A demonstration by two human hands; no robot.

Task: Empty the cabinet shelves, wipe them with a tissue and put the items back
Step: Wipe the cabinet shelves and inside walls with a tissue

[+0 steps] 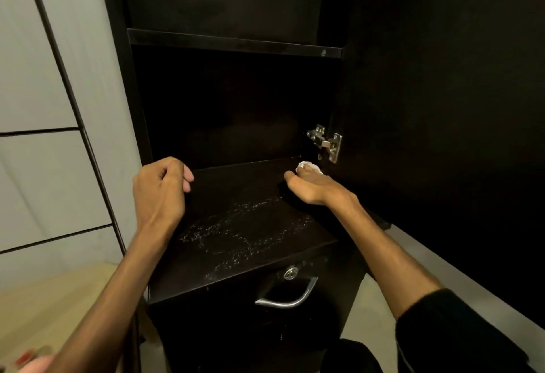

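1. The tissue (309,165) is a small white wad at the back right corner of the lower shelf (236,225), just below the door hinge (326,142). I see only the part that sticks out past the fingers.
2. My right hand (306,186) is on it, palm down, fingers curled over the wad and pressing it to the shelf board. It holds the tissue; the fingertips themselves are hidden.
3. The streaky pale dust lies on the shelf in front of that hand and to its left, running in a long band from near the right hand toward the front left edge. So I judge the next wipe goes toward me and leftward, along that band.
4. My left hand (162,184) hangs over the left side of the same shelf, fingers loosely curled, holding nothing. It is nearer the front of the dust, but it has no tissue, so the right hand does the work.
5. The shelf above (233,43) shows no items, and the drawer handle (287,296) sits below the shelf edge.
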